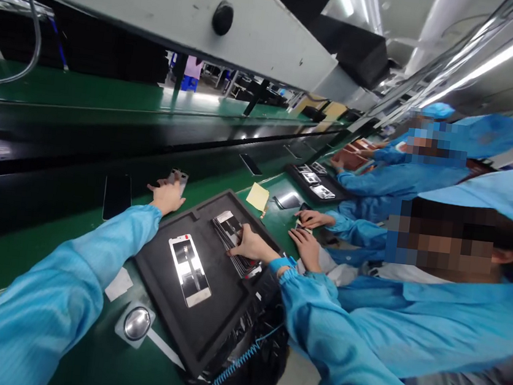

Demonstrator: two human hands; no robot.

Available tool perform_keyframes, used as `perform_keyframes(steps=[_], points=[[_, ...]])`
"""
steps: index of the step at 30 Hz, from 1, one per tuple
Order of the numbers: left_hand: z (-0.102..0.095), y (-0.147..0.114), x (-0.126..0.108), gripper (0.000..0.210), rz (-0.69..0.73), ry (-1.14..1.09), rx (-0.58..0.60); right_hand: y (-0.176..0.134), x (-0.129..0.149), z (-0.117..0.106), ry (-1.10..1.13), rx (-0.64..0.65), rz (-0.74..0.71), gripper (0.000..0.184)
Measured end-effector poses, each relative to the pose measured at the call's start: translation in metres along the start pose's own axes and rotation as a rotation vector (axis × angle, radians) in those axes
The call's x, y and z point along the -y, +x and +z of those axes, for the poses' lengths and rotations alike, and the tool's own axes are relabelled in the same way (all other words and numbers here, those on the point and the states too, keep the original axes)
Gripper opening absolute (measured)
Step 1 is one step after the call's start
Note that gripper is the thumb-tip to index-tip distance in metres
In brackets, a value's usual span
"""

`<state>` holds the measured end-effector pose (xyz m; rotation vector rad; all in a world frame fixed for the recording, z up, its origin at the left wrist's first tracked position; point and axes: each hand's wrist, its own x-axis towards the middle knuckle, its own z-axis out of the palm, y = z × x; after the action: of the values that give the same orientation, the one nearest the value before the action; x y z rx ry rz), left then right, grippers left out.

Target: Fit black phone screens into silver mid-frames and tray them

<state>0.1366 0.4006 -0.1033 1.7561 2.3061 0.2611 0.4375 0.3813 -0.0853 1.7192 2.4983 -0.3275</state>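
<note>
My left hand is stretched out over the green bench edge, fingers spread. Its fingertips lie over a small grey phone housing, partly hidden by them. My right hand grips the side of a stack of phone screens, thumb on the near side. That stack sits in a recess of a black foam tray. A single white-framed phone screen lies face up in the tray, left of the stack, with a small red mark at its top. Below my right hand, the stack's lower end shows partly.
A dark phone lies left of my left hand, another phone beyond. A round metal-topped dispenser stands near the tray's left edge. Yellow notes lie behind it. Close on the right, a co-worker's hands handle a small part.
</note>
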Motion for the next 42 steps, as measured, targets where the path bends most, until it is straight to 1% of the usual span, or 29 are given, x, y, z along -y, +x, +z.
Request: perform_keyframes(steps=[3, 4, 5, 7, 10, 11, 13, 14, 16, 18, 20, 21, 22, 25, 28, 31, 33, 34, 35, 36, 37, 39, 41, 42], points=[[0.000, -0.005, 0.007, 0.075, 0.007, 0.011, -0.033, -0.003, 0.007, 0.000, -0.011, 0.073, 0.032, 0.094], [0.000, -0.007, 0.008, 0.068, 0.014, 0.007, -0.042, -0.003, 0.009, 0.000, -0.016, 0.088, 0.031, 0.101], [-0.002, -0.008, 0.010, 0.062, 0.024, 0.000, -0.050, -0.003, 0.011, -0.001, -0.021, 0.103, 0.024, 0.105], [-0.005, -0.010, 0.015, 0.056, 0.051, -0.025, -0.063, -0.006, 0.015, -0.006, -0.042, 0.125, -0.008, 0.107], [-0.014, -0.011, 0.024, 0.054, 0.093, -0.087, -0.086, -0.016, 0.021, -0.025, -0.097, 0.120, -0.120, 0.108], [-0.018, -0.012, 0.029, 0.054, 0.109, -0.114, -0.099, -0.022, 0.024, -0.033, -0.121, 0.114, -0.178, 0.107], [-0.026, -0.016, 0.039, 0.059, 0.153, -0.177, -0.137, -0.034, 0.034, -0.049, -0.211, 0.109, -0.360, 0.101], [-0.031, -0.020, 0.046, 0.064, 0.181, -0.211, -0.165, -0.040, 0.040, -0.056, -0.281, 0.113, -0.487, 0.095], [-0.039, -0.032, 0.060, 0.078, 0.246, -0.279, -0.232, -0.048, 0.056, -0.065, -0.454, 0.131, -0.793, 0.081], [-0.046, -0.049, 0.077, 0.088, 0.298, -0.344, -0.306, -0.049, 0.073, -0.066, -0.597, 0.136, -1.079, 0.065], [-0.052, -0.069, 0.095, 0.091, 0.335, -0.405, -0.379, -0.043, 0.089, -0.059, -0.660, 0.109, -1.294, 0.043], [-0.055, -0.079, 0.104, 0.091, 0.352, -0.435, -0.416, -0.039, 0.096, -0.054, -0.662, 0.091, -1.373, 0.034], [-0.058, -0.090, 0.114, 0.092, 0.371, -0.464, -0.452, -0.034, 0.102, -0.048, -0.652, 0.076, -1.433, 0.029], [-0.067, -0.124, 0.140, 0.092, 0.443, -0.541, -0.553, -0.022, 0.119, -0.030, -0.623, 0.069, -1.533, 0.027], [-0.076, -0.157, 0.160, 0.083, 0.507, -0.603, -0.647, -0.020, 0.131, -0.017, -0.607, 0.072, -1.545, 0.026], [-0.080, -0.186, 0.173, 0.075, 0.531, -0.679, -0.764, -0.027, 0.133, -0.012, -0.585, 0.053, -1.492, 0.029], [-0.078, -0.202, 0.177, 0.076, 0.530, -0.757, -0.857, -0.036, 0.129, -0.014, -0.552, 0.030, -1.394, 0.040], [-0.076, -0.208, 0.178, 0.077, 0.532, -0.806, -0.899, -0.041, 0.127, -0.018, -0.486, 0.015, -1.308, 0.048], [-0.075, -0.214, 0.177, 0.078, 0.538, -0.858, -0.930, -0.048, 0.126, -0.024, -0.368, -0.005, -1.201, 0.058], [-0.073, -0.219, 0.175, 0.079, 0.548, -0.913, -0.949, -0.055, 0.128, -0.031, -0.194, -0.032, -1.080, 0.068], [-0.072, -0.225, 0.171, 0.079, 0.559, -0.968, -0.954, -0.062, 0.133, -0.039, 0.033, -0.058, -0.959, 0.077], [-0.069, -0.236, 0.159, 0.079, 0.585, -1.074, -0.921, -0.079, 0.155, -0.055, 0.569, -0.104, -0.778, 0.084], [-0.068, -0.250, 0.143, 0.079, 0.605, -1.166, -0.841, -0.095, 0.189, -0.069, 1.110, -0.119, -0.708, 0.082], [-0.068, -0.258, 0.134, 0.078, 0.609, -1.203, -0.793, -0.102, 0.207, -0.074, 1.325, -0.137, -0.697, 0.083]])
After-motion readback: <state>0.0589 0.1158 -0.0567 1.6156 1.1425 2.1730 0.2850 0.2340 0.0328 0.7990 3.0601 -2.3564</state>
